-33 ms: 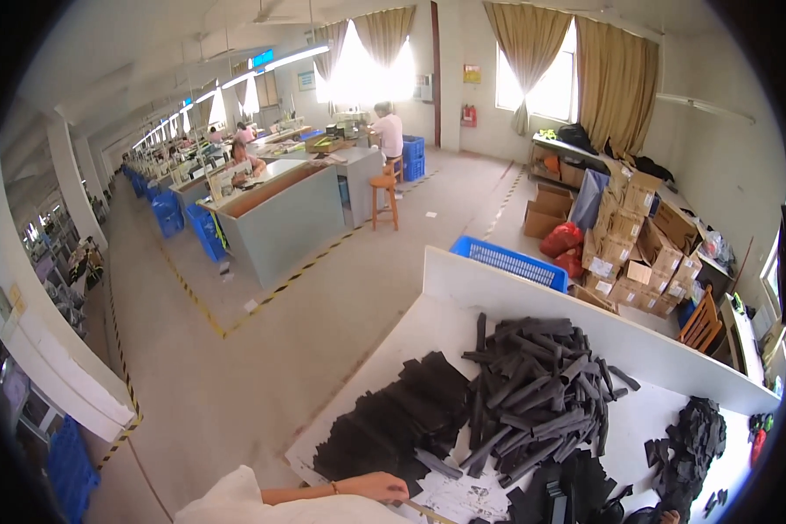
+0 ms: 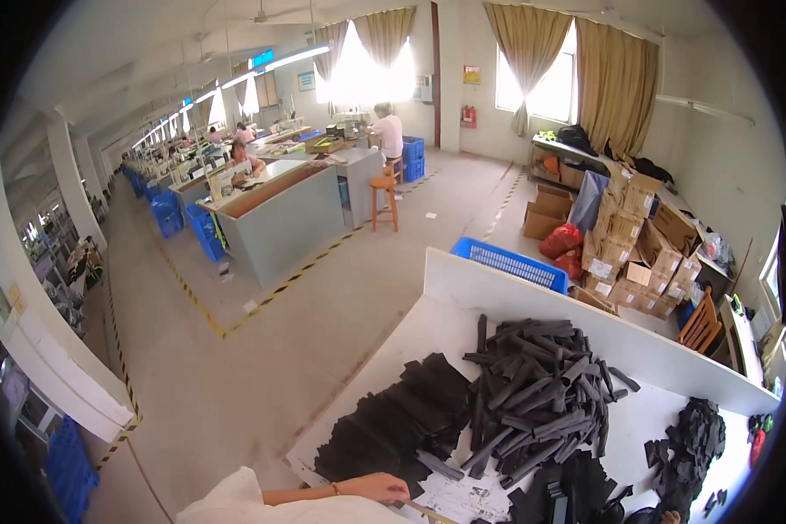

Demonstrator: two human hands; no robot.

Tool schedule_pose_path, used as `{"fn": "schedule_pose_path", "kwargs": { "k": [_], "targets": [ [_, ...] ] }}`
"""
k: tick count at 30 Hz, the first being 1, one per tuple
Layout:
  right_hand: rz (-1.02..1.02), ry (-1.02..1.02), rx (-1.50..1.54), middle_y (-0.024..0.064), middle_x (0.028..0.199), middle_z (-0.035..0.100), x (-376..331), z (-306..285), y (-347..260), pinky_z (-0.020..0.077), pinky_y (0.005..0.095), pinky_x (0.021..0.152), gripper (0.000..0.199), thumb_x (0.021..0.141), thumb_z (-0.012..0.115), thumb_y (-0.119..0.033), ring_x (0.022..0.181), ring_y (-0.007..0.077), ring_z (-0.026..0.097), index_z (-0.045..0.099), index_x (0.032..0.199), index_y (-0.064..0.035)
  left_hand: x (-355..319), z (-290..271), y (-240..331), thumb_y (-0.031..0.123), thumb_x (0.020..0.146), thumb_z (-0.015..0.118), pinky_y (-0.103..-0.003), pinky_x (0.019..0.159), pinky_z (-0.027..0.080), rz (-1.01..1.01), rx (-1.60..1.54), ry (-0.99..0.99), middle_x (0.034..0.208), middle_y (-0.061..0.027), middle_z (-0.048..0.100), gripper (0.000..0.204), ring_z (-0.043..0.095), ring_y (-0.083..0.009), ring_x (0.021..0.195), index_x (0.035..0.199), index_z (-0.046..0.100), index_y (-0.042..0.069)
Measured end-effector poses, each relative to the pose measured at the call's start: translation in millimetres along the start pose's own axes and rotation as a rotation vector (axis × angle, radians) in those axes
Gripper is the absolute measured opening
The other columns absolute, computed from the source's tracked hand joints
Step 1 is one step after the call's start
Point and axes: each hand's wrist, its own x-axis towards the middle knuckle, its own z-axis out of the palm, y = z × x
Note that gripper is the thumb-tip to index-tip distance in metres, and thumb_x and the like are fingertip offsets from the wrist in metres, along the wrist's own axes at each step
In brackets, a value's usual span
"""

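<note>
My left hand (image 2: 377, 487) reaches in from the lower edge, a thin band round its wrist. It is at the near edge of the white table, by a spread of flat black fabric pieces (image 2: 397, 415). Its fingers bend down out of sight, so any held thing is hidden. Only a sliver of my right hand (image 2: 670, 517) shows at the bottom, beside dark material; its fingers are cut off. Between and beyond the hands lies a heap of rolled black strips (image 2: 541, 393). Nearer are more flat black pieces (image 2: 576, 485) with a small grey stack (image 2: 556, 504) on them.
A raised white panel (image 2: 585, 327) borders the table's far side, with a blue crate (image 2: 511, 265) behind it. A pile of small black pieces (image 2: 694, 445) lies at the right. Cardboard boxes (image 2: 624, 227) stand beyond; people sit at sewing workstations (image 2: 279, 214) farther off.
</note>
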Motion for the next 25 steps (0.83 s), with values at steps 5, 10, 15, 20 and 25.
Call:
{"fn": "schedule_pose_path", "kwargs": {
  "k": [5,10,15,20,25],
  "targets": [
    [0.076,-0.089,-0.095,0.0202,0.118,0.058,-25,-129,20,0.0459,0.0412,0.088,0.052,0.084,0.063,-0.028,0.106,0.0314,0.057,0.05,0.128,-0.0036,-12,-10,-26,0.031,0.091,0.057,-0.028,0.062,0.048,0.06,-0.081,0.12,0.07,-0.0039,0.063,0.029,0.058,-0.012,0.064,0.1,0.066,0.005],
    [0.249,-0.14,-0.166,0.0217,0.122,0.056,-37,-206,-38,0.0453,0.042,0.091,0.056,0.083,0.064,-0.028,0.111,0.0328,0.056,0.048,0.131,-0.0037,9,-39,-37,0.024,0.083,0.071,-0.025,0.066,0.047,0.109,-0.266,0.465,0.076,-0.0013,0.066,0.023,0.058,-0.0084,0.07,0.094,0.067,0.004],
    [0.009,0.406,-0.143,0.0294,0.143,0.03,31,-249,-160,0.0239,0.0443,0.11,0.075,0.081,0.066,-0.012,0.135,0.0414,0.027,0.026,0.144,-0.0009,38,-165,29,0.032,0.102,0.038,-0.024,0.043,0.034,0.316,-0.481,0.721,0.057,0.0027,0.05,0.04,0.039,-0.0052,0.042,0.116,0.058,0.0],
    [-0.143,0.556,0.228,0.0241,0.144,0.033,131,-342,-250,0.0219,0.0407,0.111,0.088,0.075,0.076,-0.018,0.136,0.0378,0.026,0.025,0.144,-0.0015,100,-246,90,0.037,0.1,0.039,-0.026,0.055,0.044,0.379,-0.324,0.762,0.067,-0.0038,0.059,0.044,0.057,-0.0122,0.063,0.119,0.058,0.002],
    [-0.363,0.784,-0.081,0.0235,0.135,0.045,182,-348,-242,0.0309,0.0413,0.106,0.069,0.079,0.069,-0.015,0.125,0.0369,0.044,0.036,0.136,0.0043,87,-273,86,0.034,0.097,0.046,-0.035,0.078,0.051,0.169,0.149,0.67,0.097,-0.0086,0.065,0.04,0.064,-0.0221,0.085,0.121,0.057,0.004]
  ]
}}
